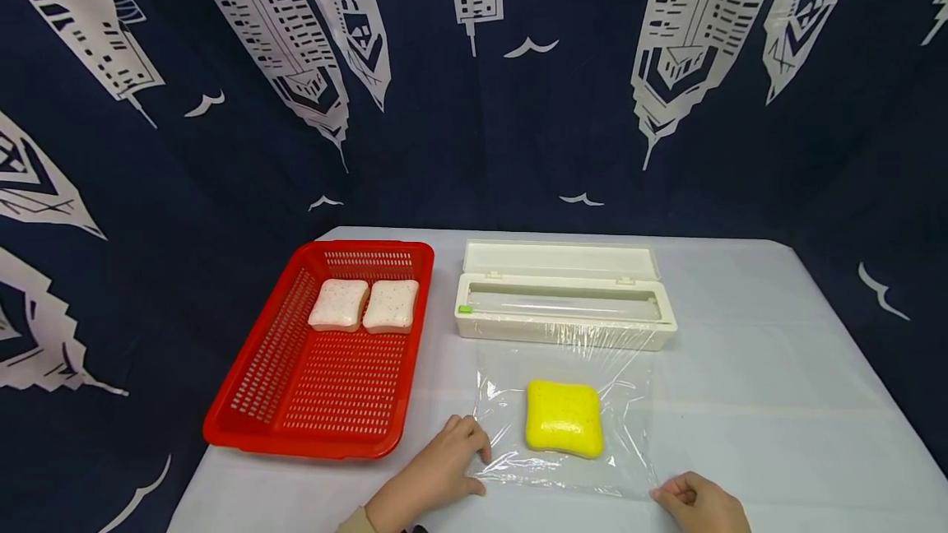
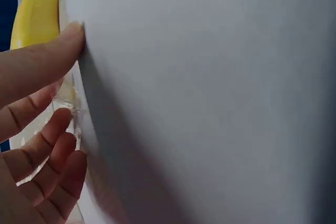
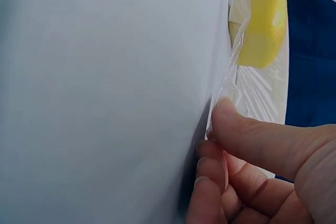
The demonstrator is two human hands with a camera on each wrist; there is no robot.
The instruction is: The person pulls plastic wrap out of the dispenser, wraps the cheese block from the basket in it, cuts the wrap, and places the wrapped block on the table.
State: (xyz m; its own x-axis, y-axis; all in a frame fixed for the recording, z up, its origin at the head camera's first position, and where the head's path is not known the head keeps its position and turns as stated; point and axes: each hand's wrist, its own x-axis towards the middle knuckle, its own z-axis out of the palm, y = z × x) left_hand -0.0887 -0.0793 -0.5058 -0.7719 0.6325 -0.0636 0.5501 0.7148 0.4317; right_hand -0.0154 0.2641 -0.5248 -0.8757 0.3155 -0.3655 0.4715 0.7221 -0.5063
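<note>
A sheet of clear cling film [image 1: 511, 418] runs out of a white film dispenser [image 1: 563, 334] and lies over the table. On or under it sits a glossy yellow rounded square block [image 1: 564, 419]; which of the two I cannot tell. My right hand [image 1: 699, 502] pinches the film's near right corner between thumb and fingers. At the near left corner is my left hand [image 1: 448, 465], thumb apart from its loosely bent fingers, which touch the film's edge. In the left wrist view the thumb [image 2: 47, 59] rests by the white table surface.
A red perforated basket [image 1: 318, 447] stands on the left, holding two white speckled square blocks [image 1: 391, 306]. The dispenser's lid [image 1: 560, 259] is raised at the back. A dark blue cloth [image 1: 474, 146] printed with white buildings hangs behind the white table [image 1: 778, 368].
</note>
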